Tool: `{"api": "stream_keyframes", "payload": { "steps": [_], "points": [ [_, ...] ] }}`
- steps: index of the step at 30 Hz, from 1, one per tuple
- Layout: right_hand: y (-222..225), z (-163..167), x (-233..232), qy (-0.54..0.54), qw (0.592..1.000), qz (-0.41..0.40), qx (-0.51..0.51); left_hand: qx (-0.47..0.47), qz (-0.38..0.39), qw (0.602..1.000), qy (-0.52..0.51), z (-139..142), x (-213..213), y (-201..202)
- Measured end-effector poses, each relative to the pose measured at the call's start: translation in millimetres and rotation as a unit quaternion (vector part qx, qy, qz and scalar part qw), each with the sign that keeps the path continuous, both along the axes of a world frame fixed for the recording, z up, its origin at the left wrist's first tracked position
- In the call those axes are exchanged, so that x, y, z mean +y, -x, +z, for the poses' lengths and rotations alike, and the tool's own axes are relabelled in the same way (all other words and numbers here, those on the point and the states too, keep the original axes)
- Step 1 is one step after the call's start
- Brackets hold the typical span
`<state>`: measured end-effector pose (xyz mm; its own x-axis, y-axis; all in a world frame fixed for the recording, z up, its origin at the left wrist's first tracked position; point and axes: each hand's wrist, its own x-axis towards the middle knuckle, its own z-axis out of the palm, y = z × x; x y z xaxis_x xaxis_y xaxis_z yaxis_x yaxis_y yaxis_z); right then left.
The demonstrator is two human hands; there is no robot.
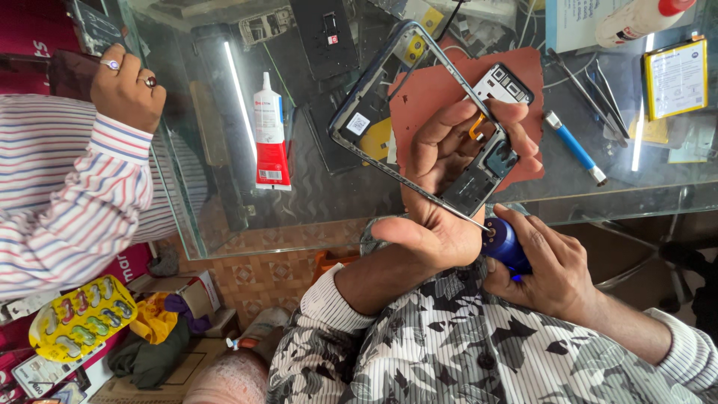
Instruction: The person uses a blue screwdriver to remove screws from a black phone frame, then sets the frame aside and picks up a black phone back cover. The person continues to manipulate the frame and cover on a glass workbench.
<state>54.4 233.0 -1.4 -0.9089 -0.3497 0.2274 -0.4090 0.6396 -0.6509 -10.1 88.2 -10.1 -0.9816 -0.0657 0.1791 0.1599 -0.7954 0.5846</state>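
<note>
My left hand [441, 187] grips a dark phone middle frame [366, 97] and holds it tilted above the glass counter, thumb and fingers around its lower part with the small board. My right hand [550, 273] is closed on a screwdriver with a blue handle [508, 248]. Its thin metal shaft [449, 206] runs across my left palm toward the frame. Under the frame lies a red work mat [441, 86].
On the glass counter [598, 198] lie a white and red glue tube [271, 135], a blue-handled tool [574, 146], tweezers [602, 93], a yellow-edged battery [677, 78] and a white bottle [636, 19]. Another person's ringed hand [127, 82] in a striped sleeve rests at the left edge.
</note>
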Motion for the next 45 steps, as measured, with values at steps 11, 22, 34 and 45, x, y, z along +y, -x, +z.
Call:
{"api": "stream_keyframes", "payload": {
  "steps": [11,22,34,45],
  "points": [
    [2,-2,9,0.021,0.997,-0.013,-0.078,-0.021,-0.079,0.997,0.013,12,-14,14],
    [7,3,12,0.025,0.991,-0.027,-0.126,-0.046,-0.107,0.993,0.02,9,-27,11],
    [14,4,11,0.018,0.991,-0.028,-0.13,-0.047,-0.113,0.974,0.19,12,-59,3],
    [20,12,10,-0.018,0.998,-0.03,-0.053,-0.041,-0.106,0.944,0.311,22,-58,-1]
  ]
}}
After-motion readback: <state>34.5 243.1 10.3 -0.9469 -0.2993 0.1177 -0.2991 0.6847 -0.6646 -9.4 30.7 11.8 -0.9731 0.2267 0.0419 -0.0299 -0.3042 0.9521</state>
